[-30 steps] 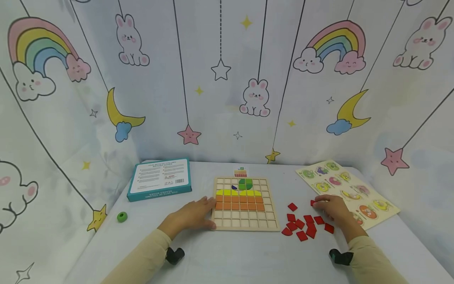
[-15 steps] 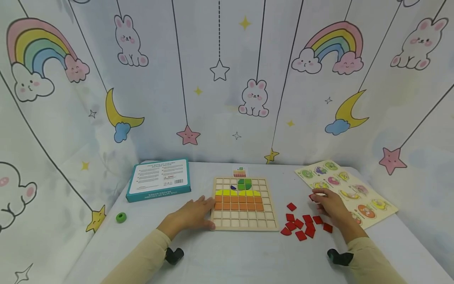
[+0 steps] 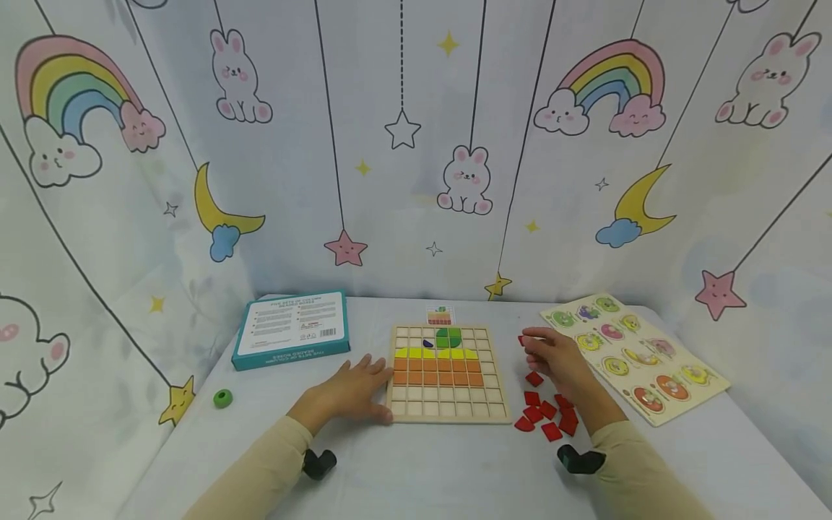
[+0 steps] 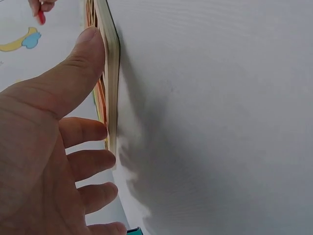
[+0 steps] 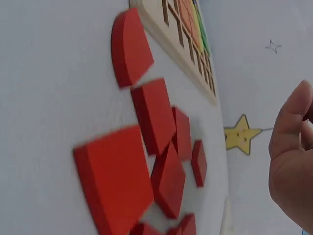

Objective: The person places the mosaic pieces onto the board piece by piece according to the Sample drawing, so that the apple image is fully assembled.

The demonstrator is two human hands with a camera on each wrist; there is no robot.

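We work on a pale grey table (image 3: 455, 469) closed in on three sides by a curtain (image 3: 403, 180) printed with rainbows, rabbits and stars. Our left hand (image 3: 354, 393) lies flat, fingers straight, pressing the left edge of the grid board (image 3: 448, 408). Our right hand (image 3: 559, 361) hovers just right of the board, pinching a red tile (image 3: 522, 339) at its fingertips above the table. More red tiles (image 3: 546, 415) lie scattered below that hand, near the board's lower right corner. Right of the grip lies a fruit puzzle (image 3: 676, 361); left of the other hand, a blue box (image 3: 292, 328) and a green ring (image 3: 223, 397). Bare cloth runs along the near edge.
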